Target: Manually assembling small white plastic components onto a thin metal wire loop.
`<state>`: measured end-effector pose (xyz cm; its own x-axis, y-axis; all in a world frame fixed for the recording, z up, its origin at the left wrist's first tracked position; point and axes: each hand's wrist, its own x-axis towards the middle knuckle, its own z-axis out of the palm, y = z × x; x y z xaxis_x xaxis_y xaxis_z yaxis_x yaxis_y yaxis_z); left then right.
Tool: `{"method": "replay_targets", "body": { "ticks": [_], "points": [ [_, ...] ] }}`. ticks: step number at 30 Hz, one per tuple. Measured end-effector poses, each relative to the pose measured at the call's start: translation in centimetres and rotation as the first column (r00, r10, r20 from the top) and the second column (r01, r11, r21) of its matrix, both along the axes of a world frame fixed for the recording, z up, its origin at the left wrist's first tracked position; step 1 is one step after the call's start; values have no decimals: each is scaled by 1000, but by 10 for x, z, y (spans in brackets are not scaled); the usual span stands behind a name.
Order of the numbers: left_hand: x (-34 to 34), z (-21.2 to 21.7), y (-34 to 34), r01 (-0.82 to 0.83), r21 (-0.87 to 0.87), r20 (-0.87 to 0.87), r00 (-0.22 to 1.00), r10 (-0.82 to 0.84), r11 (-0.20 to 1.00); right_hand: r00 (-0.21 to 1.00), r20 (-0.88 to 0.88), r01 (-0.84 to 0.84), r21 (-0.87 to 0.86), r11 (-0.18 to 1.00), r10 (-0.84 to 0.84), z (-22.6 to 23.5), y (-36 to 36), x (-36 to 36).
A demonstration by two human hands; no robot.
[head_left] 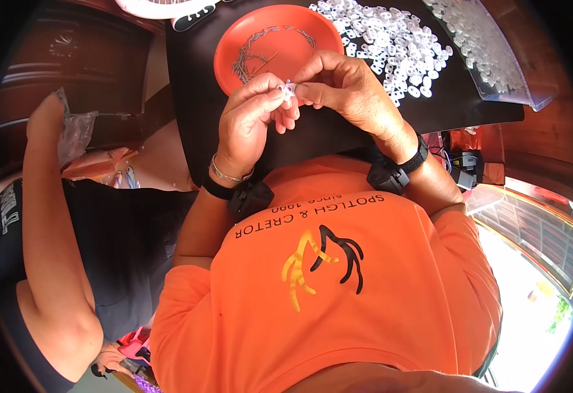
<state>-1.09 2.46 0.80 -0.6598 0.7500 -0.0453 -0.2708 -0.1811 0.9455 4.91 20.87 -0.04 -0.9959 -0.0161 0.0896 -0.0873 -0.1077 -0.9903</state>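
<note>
White plastic piece (287, 90) sits pinched between the fingertips of both my hands, above the table (191, 88) and just on my side of the red bowl (327, 40); my left hand (252, 112) has thumb and forefinger closed on it, seemingly to steady it, while my right hand (346, 93) meets it from the other side, thumb and forefinger together; whether those right fingertips also grip a pin, I cannot tell. Thin metal pins (238, 67) lie inside the bowl, near the table's left edge, its wall likely there to stop them rolling off; loose white pieces (394, 49) spread beside it toward the far edge, probably so my right hand can reach them; a clear tray (540, 103) bearing more stands at the right edge, perhaps as a reserve.
</note>
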Motion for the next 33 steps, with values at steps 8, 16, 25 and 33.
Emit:
{"method": "replay_targets", "body": {
  "ticks": [8,16,25,33],
  "points": [
    [3,4,7,-194,-106,-161,971,176,975,989,136,81,-222,972,-51,0,5,1],
    [10,-2,11,-121,-192,-212,974,79,974,980,190,124,-327,937,-63,-3,7,4],
    [17,1,19,-194,-246,-254,958,130,950,991,104,108,-260,959,-84,-7,8,9],
    [17,0,20,-205,-239,-199,967,159,949,992,49,127,-252,959,-118,-6,6,10]
  ]
}}
